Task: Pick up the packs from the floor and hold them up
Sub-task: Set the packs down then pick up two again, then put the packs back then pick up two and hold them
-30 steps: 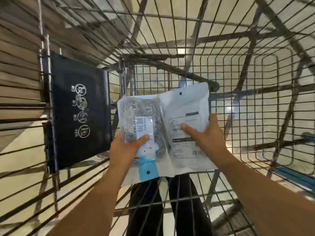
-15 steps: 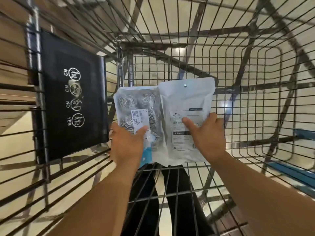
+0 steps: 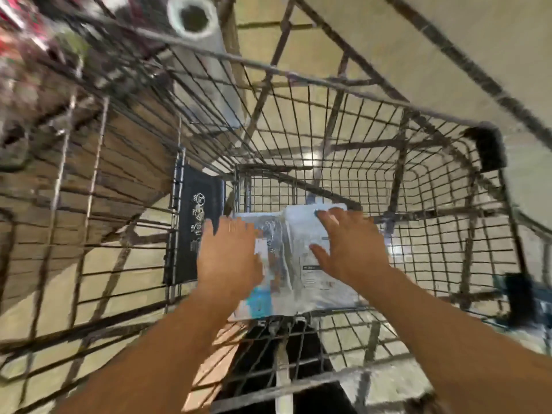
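Two flat plastic packs are seen side by side, edges touching or overlapping, low inside a dark wire-mesh shopping cart [image 3: 418, 180], against the mesh near its bottom. The clear pack with metallic coils and a blue-and-white label [image 3: 270, 264] lies to the left; the white pouch with printed text [image 3: 310, 234] lies to the right. The left hand [image 3: 230, 258] is laid flat over the clear pack with its fingers spread and straight, pointing away from the camera. The right hand [image 3: 349, 246] is laid on the white pouch with fingers extended and the thumb stretched out towards the middle. Whether any fingers are hooked behind the packs cannot be told, as the picture is blurred by motion. A black rectangular sign with white round symbols [image 3: 197, 228] is fixed to the cart's left wall, just beside the left hand. A grey tube with a dark open end [image 3: 194, 22] is seen at the upper left, outside the cart. Pale beige floor [image 3: 448, 40] is visible through the mesh.
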`<state>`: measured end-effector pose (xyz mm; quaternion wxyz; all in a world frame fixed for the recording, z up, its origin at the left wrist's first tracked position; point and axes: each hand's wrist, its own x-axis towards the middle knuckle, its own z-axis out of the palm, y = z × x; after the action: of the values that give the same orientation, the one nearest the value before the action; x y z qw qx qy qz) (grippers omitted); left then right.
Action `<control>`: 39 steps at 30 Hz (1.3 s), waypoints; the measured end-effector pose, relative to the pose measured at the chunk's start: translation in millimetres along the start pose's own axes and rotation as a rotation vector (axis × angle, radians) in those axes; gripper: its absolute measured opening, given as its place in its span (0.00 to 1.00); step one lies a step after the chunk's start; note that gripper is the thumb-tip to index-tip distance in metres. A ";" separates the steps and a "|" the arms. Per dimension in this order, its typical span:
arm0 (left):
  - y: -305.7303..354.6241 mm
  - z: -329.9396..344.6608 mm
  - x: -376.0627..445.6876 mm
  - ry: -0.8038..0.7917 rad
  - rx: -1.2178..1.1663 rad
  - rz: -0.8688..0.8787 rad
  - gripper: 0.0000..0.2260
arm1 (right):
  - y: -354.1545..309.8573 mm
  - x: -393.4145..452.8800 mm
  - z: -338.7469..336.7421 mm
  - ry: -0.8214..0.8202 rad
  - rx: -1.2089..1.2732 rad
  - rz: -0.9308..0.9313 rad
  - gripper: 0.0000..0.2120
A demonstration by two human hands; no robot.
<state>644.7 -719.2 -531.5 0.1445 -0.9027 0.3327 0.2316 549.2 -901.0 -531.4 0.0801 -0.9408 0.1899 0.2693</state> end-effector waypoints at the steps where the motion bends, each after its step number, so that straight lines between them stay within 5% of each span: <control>1: -11.0 -18.3 -8.3 0.028 0.038 0.000 0.26 | -4.1 -8.0 -21.0 0.017 -0.024 -0.027 0.33; 6: -68.2 -119.2 -70.3 0.209 0.093 -0.063 0.29 | -33.9 -54.3 -129.4 0.192 -0.084 -0.146 0.34; 17: -181.7 -240.5 -257.9 0.541 0.074 -0.576 0.31 | -177.2 -116.7 -310.9 0.543 -0.211 -0.678 0.34; 26: -239.3 -189.2 -459.4 0.519 0.045 -1.018 0.31 | -350.0 -199.8 -344.3 0.699 -0.280 -1.107 0.33; 39: -303.5 -11.0 -748.7 0.572 -0.117 -1.530 0.29 | -628.5 -421.7 -217.8 0.691 -0.306 -1.608 0.32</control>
<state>348.1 -100.5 -104.6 0.1249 -0.9102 -0.3639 -0.1531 574.4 -248.5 -91.1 0.0564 -0.8186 -0.5529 -0.1451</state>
